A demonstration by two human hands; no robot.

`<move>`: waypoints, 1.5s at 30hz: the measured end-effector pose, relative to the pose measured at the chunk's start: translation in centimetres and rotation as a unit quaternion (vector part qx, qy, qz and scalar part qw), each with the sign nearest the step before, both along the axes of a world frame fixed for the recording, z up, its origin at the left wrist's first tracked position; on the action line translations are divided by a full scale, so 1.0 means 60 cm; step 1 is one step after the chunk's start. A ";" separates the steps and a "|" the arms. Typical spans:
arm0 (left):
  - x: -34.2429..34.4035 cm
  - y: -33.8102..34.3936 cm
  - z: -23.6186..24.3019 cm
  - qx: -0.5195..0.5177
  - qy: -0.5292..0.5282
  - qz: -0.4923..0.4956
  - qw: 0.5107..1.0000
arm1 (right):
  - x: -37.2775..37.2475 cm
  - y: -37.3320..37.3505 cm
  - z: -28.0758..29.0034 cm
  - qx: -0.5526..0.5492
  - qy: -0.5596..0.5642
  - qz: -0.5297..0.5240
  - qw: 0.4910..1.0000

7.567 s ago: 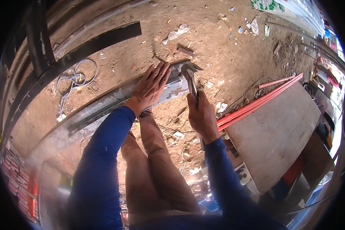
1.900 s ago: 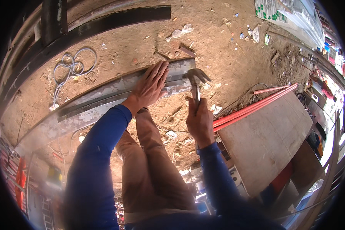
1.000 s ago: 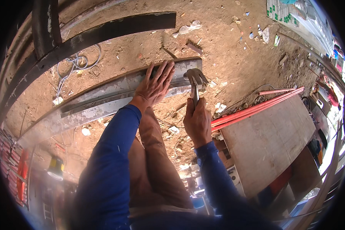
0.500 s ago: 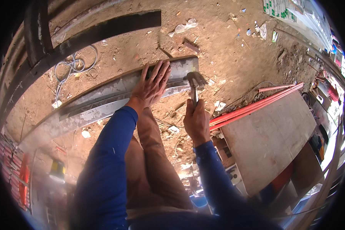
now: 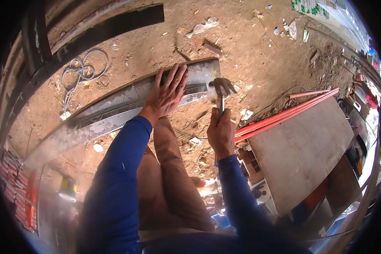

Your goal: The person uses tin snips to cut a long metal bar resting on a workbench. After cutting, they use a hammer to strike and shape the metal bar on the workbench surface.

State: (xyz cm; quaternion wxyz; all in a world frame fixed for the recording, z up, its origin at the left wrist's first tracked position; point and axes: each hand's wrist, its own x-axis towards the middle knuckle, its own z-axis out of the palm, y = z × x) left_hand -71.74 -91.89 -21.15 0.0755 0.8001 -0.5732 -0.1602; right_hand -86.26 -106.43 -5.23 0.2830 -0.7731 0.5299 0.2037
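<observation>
My left hand (image 5: pixel 167 93) lies flat, fingers spread, on a long grey metal channel (image 5: pixel 110 112) that runs across the dirt ground from lower left to upper right. My right hand (image 5: pixel 221 132) is closed around the handle of a claw hammer (image 5: pixel 221 91). The hammer's head rests against the channel's right end, just right of my left fingers. Both arms wear blue sleeves, and my leg in brown trousers reaches toward the channel between them.
A flat grey board (image 5: pixel 302 150) lies at the right with red pipes (image 5: pixel 285 118) along its upper edge. A coil of wire (image 5: pixel 82 70) sits upper left beside a dark steel beam (image 5: pixel 106 31). Scraps of paper and debris litter the dirt.
The hammer head has come down from slightly above to the channel's end. My left hand stays pressed on the channel. The view has shifted a little.
</observation>
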 end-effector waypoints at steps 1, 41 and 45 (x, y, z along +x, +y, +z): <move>0.001 0.001 0.004 -0.001 0.012 0.001 1.000 | 0.001 0.000 0.010 -0.002 0.004 -0.007 1.000; 0.012 0.060 0.013 0.027 0.040 0.054 0.997 | 0.042 0.041 -0.009 0.017 0.003 0.093 0.996; 0.012 0.051 0.013 0.022 0.051 0.061 0.997 | 0.055 0.043 0.003 0.048 0.003 0.065 0.997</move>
